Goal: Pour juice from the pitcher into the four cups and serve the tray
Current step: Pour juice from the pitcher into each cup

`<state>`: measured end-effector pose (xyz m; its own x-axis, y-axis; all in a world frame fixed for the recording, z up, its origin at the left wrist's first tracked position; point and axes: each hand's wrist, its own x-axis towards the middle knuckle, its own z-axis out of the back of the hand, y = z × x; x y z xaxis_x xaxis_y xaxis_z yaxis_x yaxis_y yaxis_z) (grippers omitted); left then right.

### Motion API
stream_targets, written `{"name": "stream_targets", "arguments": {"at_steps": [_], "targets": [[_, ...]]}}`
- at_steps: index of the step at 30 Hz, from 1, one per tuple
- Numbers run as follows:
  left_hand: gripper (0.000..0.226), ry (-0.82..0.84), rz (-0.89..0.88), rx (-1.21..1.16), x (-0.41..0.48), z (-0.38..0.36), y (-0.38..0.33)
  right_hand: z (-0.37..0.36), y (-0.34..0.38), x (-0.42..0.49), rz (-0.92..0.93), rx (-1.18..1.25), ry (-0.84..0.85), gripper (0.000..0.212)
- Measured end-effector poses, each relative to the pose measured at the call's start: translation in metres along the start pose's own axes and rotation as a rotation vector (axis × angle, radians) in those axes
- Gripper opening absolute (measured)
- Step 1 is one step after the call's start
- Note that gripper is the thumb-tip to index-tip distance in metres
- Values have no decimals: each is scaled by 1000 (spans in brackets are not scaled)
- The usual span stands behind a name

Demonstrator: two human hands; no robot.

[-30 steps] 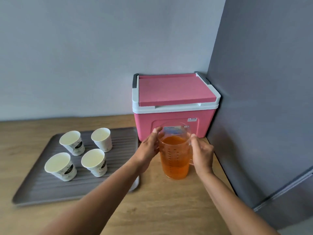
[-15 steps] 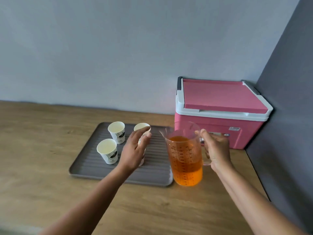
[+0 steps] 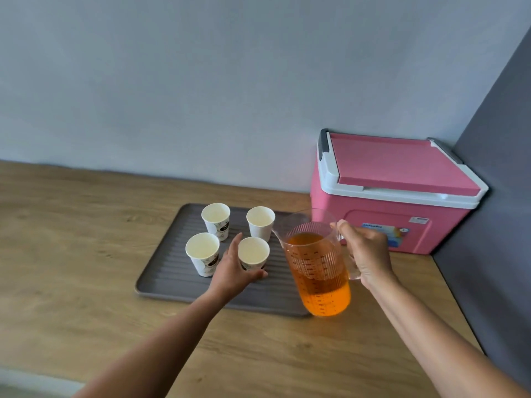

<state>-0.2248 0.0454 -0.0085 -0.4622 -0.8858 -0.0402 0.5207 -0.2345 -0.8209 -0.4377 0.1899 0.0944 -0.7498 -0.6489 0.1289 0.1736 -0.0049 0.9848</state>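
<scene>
The left hand (image 3: 232,272) hides the near cup's (image 3: 253,252) base; the pitcher (image 3: 319,282) covers the tray's (image 3: 161,271) right corner.

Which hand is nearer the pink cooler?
Right. The right hand grips the pitcher handle just in front of the cooler; the left hand holds a cup on the tray, farther left.

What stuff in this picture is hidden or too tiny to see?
Head view only:
- The pitcher handle: mostly inside the right hand.
- The held cup bottom: covered by the left hand.
- The tray near-right corner: behind the pitcher.
- The cooler sticker: partly behind the right hand, too blurry to read.
- Prints on the cups: too small to make out.
- Inside the cooler: hidden by its shut lid.
</scene>
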Motion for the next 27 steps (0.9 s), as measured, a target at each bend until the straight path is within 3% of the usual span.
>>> {"name": "stream_targets", "arguments": {"at_steps": [7,14,27], "targets": [[81,-34,-65,-133,8,4,-5,-3,7,4,56,-74,-4,41],[85,9,-207,-159,8,18,-22,-3,19,9,88,-207,36,41],[79,9,-222,-191,-4,24,-18,-10,26,10,148,-424,112,27]]}}
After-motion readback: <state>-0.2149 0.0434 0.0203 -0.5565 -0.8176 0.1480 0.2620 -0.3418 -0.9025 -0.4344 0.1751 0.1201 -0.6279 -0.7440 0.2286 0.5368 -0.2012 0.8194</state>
